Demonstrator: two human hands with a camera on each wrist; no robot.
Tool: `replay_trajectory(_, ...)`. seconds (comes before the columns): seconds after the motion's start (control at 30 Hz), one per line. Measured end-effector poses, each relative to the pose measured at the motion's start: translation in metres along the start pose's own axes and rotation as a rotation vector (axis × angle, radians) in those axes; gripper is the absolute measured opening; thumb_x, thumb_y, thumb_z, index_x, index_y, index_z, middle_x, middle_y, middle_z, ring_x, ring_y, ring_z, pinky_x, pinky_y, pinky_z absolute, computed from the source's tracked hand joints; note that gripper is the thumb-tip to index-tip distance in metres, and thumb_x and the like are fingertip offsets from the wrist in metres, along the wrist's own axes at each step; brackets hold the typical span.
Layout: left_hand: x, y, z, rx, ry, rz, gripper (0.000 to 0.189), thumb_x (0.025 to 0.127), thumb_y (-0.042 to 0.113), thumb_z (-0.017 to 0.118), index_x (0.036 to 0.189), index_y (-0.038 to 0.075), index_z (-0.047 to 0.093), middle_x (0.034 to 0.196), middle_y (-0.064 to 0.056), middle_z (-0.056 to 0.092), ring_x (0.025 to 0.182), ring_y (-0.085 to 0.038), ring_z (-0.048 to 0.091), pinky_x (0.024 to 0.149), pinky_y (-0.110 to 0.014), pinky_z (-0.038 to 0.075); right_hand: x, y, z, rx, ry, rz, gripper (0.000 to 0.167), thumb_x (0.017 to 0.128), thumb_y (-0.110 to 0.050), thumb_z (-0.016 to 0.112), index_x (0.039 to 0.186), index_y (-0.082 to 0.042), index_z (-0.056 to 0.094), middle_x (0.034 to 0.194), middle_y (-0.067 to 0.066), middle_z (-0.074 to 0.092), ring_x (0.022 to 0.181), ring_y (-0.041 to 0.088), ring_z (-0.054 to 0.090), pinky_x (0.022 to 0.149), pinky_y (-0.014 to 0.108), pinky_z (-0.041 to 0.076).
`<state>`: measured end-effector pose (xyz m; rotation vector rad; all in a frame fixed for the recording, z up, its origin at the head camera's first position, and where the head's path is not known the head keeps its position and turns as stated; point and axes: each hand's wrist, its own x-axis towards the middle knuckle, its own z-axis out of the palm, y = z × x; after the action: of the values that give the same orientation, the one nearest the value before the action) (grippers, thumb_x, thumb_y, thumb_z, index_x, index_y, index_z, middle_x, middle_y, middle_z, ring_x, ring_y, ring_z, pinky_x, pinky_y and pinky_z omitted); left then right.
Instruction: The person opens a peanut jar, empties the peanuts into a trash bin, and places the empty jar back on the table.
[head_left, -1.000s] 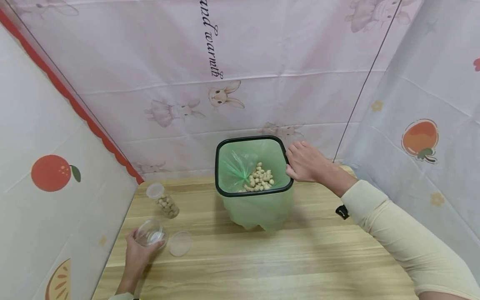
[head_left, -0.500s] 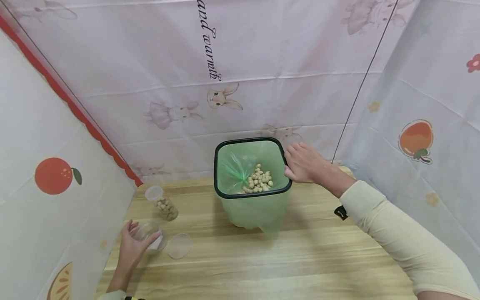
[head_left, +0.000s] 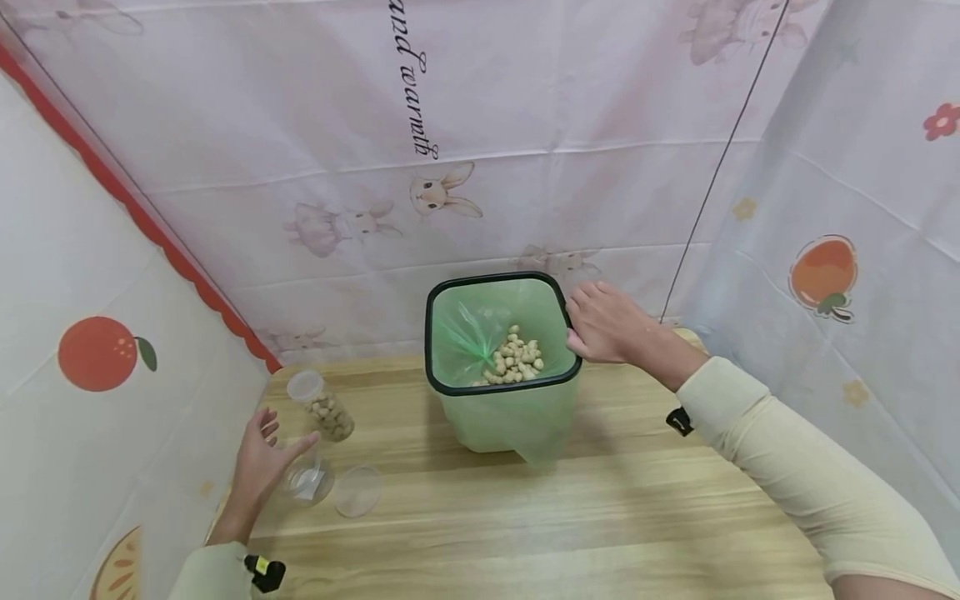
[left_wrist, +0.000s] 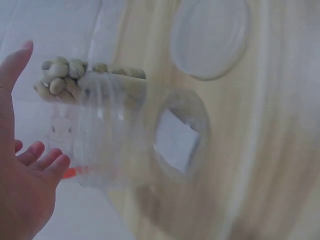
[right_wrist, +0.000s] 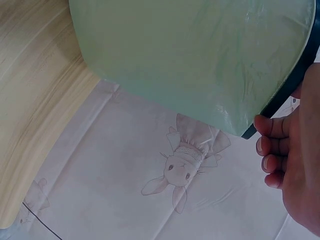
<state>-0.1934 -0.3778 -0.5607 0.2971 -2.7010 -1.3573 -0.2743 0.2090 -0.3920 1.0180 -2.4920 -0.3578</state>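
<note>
A green bin (head_left: 480,417) with a black rim and a translucent bag lining stands mid-table, with shelled-looking peanuts (head_left: 517,358) heaped inside. My right hand (head_left: 603,325) grips the rim (right_wrist: 280,102) on its right side, fingers curled there. At the left, my left hand (head_left: 258,467) is spread, thumb away from the fingers, just above and beside an uncapped clear jar (head_left: 309,483). That jar stands upright, and a white square (left_wrist: 176,141) shows at its bottom. Nothing is held in the left hand.
A capped clear jar of peanuts (head_left: 330,417) stands behind the open jar. A round translucent lid (head_left: 358,492) lies flat to its right on the wooden table (head_left: 480,533). Printed cloths (head_left: 337,308) hang at the back and both sides.
The left hand has let go of the clear jar, spread its fingers and drawn back up and to the left. The right hand stays on the bin rim.
</note>
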Motion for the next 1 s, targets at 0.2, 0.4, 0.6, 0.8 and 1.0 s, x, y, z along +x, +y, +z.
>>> replay_trajectory(0.2, 0.011, 0.011, 0.002, 0.042, -0.026, -0.002, 0.120, 0.085, 0.049, 0.083, 0.164, -0.001, 0.008, 0.166, -0.032, 0.026, 0.150, -0.053, 0.032, 0.119, -0.064, 0.034, 0.001, -0.001, 0.002, -0.008, 0.011, -0.008, 0.032, 0.091, -0.033, 0.051, 0.075, -0.006, 0.055, 0.077, 0.011, 0.053, 0.076, 0.032, 0.050, 0.072, 0.040, 0.039)
replay_trajectory(0.4, 0.022, 0.022, 0.005, 0.021, -0.041, -0.012, 0.119, 0.086, 0.051, 0.082, 0.165, 0.000, 0.008, 0.167, -0.032, 0.023, 0.150, -0.053, 0.032, 0.119, -0.065, 0.034, 0.000, 0.000, 0.003, -0.006, 0.020, -0.006, 0.031, 0.090, -0.032, 0.053, 0.074, -0.006, 0.054, 0.075, 0.011, 0.053, 0.074, 0.031, 0.048, 0.070, 0.040, 0.037)
replay_trajectory(0.6, 0.032, 0.029, 0.007, -0.040, -0.073, -0.014, 0.116, 0.087, 0.043, 0.083, 0.165, 0.001, 0.008, 0.167, -0.032, 0.024, 0.151, -0.052, 0.032, 0.121, -0.063, 0.033, 0.000, 0.002, 0.003, -0.009, 0.032, -0.005, 0.031, 0.090, -0.032, 0.054, 0.074, -0.006, 0.054, 0.075, 0.011, 0.052, 0.074, 0.032, 0.048, 0.070, 0.040, 0.037)
replay_trajectory(0.8, 0.039, 0.030, 0.008, -0.076, -0.113, 0.019, 0.110, 0.088, 0.035, 0.084, 0.164, 0.000, 0.012, 0.166, -0.032, 0.026, 0.153, -0.053, 0.029, 0.122, -0.066, 0.029, 0.000, 0.002, 0.003, -0.004, 0.017, 0.001, 0.032, 0.091, -0.033, 0.051, 0.075, -0.006, 0.055, 0.076, 0.011, 0.053, 0.075, 0.032, 0.049, 0.071, 0.041, 0.038)
replay_trajectory(1.0, 0.039, 0.031, 0.011, -0.044, -0.139, -0.012, 0.107, 0.089, 0.032, 0.084, 0.164, 0.000, 0.014, 0.167, -0.031, 0.025, 0.154, -0.052, 0.026, 0.123, -0.066, 0.028, -0.001, 0.002, 0.004, -0.012, 0.013, 0.002, 0.032, 0.091, -0.033, 0.052, 0.075, -0.006, 0.055, 0.076, 0.011, 0.054, 0.075, 0.032, 0.050, 0.070, 0.041, 0.038)
